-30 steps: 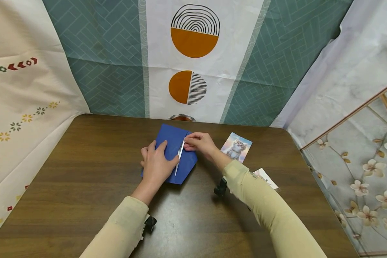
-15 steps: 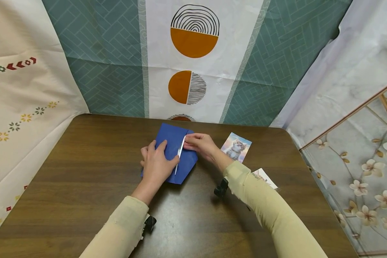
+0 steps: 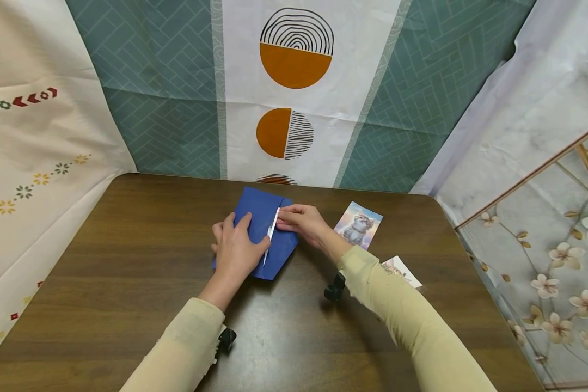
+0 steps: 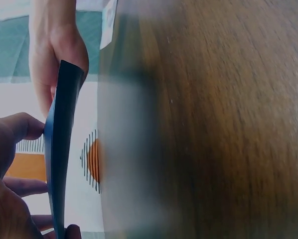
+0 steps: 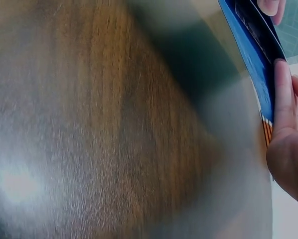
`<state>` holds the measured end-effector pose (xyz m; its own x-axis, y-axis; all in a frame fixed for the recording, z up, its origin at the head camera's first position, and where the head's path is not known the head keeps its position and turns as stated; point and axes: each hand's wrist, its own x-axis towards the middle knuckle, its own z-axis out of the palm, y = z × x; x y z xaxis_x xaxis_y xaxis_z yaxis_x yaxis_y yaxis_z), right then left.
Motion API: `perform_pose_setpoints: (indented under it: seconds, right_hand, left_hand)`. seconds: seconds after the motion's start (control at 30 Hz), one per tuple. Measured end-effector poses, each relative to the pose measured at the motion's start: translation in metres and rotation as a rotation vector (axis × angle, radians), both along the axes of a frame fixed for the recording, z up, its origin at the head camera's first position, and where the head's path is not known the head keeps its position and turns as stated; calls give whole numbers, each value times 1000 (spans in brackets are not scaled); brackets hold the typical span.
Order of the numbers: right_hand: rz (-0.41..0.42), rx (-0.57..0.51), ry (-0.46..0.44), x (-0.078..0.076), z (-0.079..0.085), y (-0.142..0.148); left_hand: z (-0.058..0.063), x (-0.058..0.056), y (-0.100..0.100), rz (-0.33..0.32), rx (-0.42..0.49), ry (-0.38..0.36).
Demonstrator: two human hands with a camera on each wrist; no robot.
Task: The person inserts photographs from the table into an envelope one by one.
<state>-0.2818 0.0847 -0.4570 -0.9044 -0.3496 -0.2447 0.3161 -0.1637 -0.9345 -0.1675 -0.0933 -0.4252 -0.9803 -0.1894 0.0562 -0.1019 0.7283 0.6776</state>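
A blue envelope [image 3: 259, 207] is tilted up off the table in the head view, its pointed flap toward the right. A thin white card edge [image 3: 272, 226] shows in its opening. My left hand [image 3: 235, 245] grips the envelope, thumb beside the opening and fingers spread over the front. The left wrist view has the envelope [image 4: 62, 144] nearly edge-on between those fingers. My right hand [image 3: 306, 222] pinches at the upper end of the card edge, over the flap. In the right wrist view, one finger [image 5: 283, 94] lies along the envelope's opening.
On the brown wooden table [image 3: 127, 283], a kitten picture card [image 3: 360, 224] lies right of my right hand. A smaller pale card [image 3: 404, 272] is partly under the right sleeve. Patterned cloths [image 3: 166, 109] hang behind and at both sides.
The envelope and both hands have shifted very slightly left. My right fingertips have moved a little down along the opening, and the white edge shows slightly farther up.
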Motion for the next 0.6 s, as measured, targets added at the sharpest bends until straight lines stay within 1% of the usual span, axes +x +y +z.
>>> perform_pose_setpoints:
  seconds: [0.23,0.47,0.6]
  right_hand:
    - [96,29,-2,0,6,19]
    - [139,79,-9,-3,16,56]
    - [149,125,6,-4,22,82]
  left_hand:
    - [-6,-3,-7,11,-17,3]
    - [-7,-3,-14,7,-32,2]
    - [-8,-3,-17,6,-36,-3]
